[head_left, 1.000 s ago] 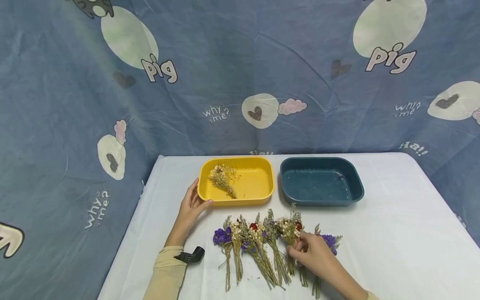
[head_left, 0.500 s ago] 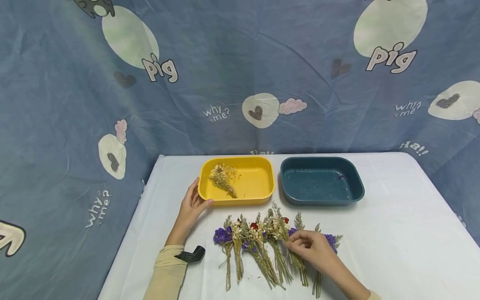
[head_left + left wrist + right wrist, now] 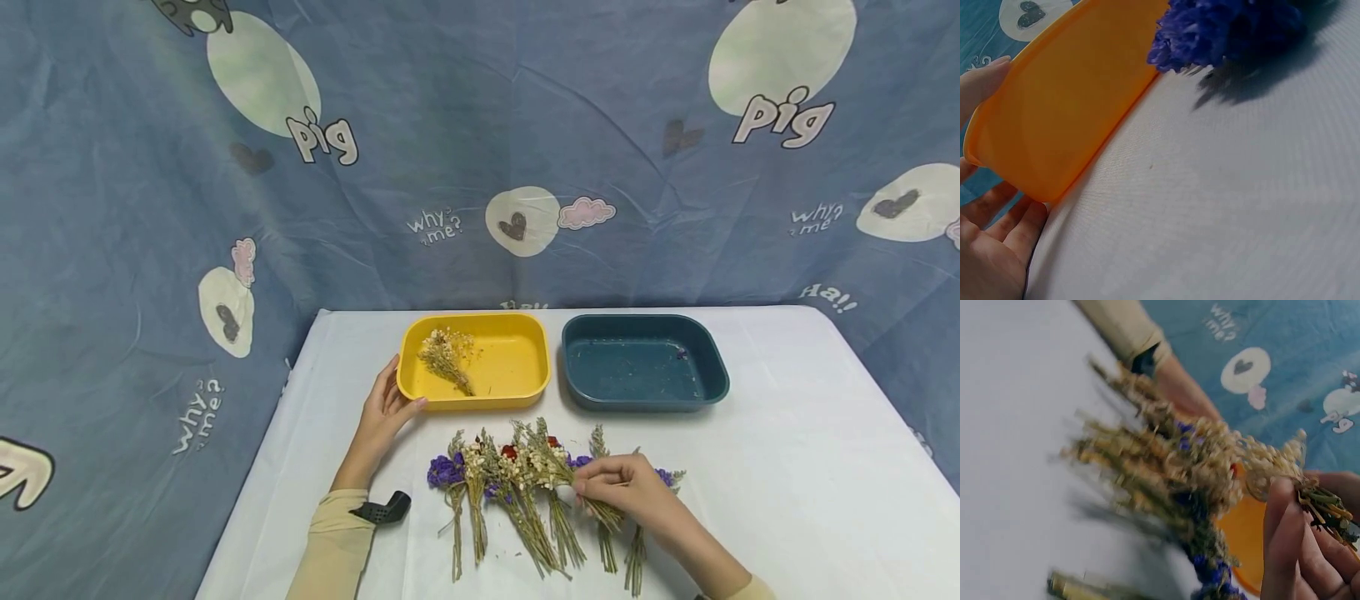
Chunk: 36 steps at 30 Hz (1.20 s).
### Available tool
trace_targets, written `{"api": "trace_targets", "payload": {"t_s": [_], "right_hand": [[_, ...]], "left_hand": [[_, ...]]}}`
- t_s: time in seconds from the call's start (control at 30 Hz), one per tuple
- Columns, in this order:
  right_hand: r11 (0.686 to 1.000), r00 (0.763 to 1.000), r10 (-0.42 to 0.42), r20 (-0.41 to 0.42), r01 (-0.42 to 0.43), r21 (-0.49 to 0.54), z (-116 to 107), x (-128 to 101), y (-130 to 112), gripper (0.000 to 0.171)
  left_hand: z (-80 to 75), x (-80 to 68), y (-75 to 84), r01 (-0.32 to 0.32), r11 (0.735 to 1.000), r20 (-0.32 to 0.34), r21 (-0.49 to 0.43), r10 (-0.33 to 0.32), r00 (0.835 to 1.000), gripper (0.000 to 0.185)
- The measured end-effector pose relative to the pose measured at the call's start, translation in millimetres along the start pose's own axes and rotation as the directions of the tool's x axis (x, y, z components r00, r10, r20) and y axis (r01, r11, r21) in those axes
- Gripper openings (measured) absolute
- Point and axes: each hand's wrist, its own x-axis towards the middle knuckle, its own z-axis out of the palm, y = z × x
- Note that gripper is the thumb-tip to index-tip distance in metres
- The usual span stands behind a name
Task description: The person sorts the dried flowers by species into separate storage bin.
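My left hand (image 3: 380,418) holds the left front corner of a yellow tray (image 3: 528,403); in the left wrist view the thumb lies at the rim and the other fingers against the end wall. Inside that tray lies one bunch of dried cream flowers (image 3: 444,360). My right hand (image 3: 633,493) pinches the stems of another dried flower bunch (image 3: 546,463), tilted with its cream heads to the upper left. The right wrist view shows thumb and fingers closed on its stems (image 3: 1329,509). Several more bunches lie in a row beneath and beside it, including one with purple flowers (image 3: 446,472).
A dark teal tray (image 3: 645,406) with small crumbs inside stands right of the yellow one. White cloth (image 3: 795,467) covers the table, and a printed blue curtain (image 3: 420,100) hangs behind. A black strap device (image 3: 384,509) is on my left wrist.
My right hand has drawn the cream flower bunch out of the row's right part, leftward, and tilted its heads to the left. The left hand has stayed at the yellow tray.
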Motion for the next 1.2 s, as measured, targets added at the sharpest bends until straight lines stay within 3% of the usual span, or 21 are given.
{"api": "trace_targets", "payload": {"t_s": [0.33, 0.8, 1.2], "right_hand": [[0.997, 0.996, 0.064, -0.062, -0.061, 0.045, -4, 8, -9, 0.039], [1.000, 0.999, 0.000, -0.045, 0.000, 0.020, 0, 28, -19, 0.043], [0.994, 0.997, -0.060, -0.056, 0.055, -0.095, 2, 57, -35, 0.036]], "left_hand": [[1.2, 0.1, 1.2, 0.000, 1.000, -0.008, 0.002, 0.000, 1.000, 0.093], [0.9, 0.8, -0.1, -0.008, 1.000, -0.003, -0.003, 0.008, 1.000, 0.093], [0.3, 1.9, -1.8, -0.006, 1.000, -0.008, 0.007, 0.006, 1.000, 0.093]]}}
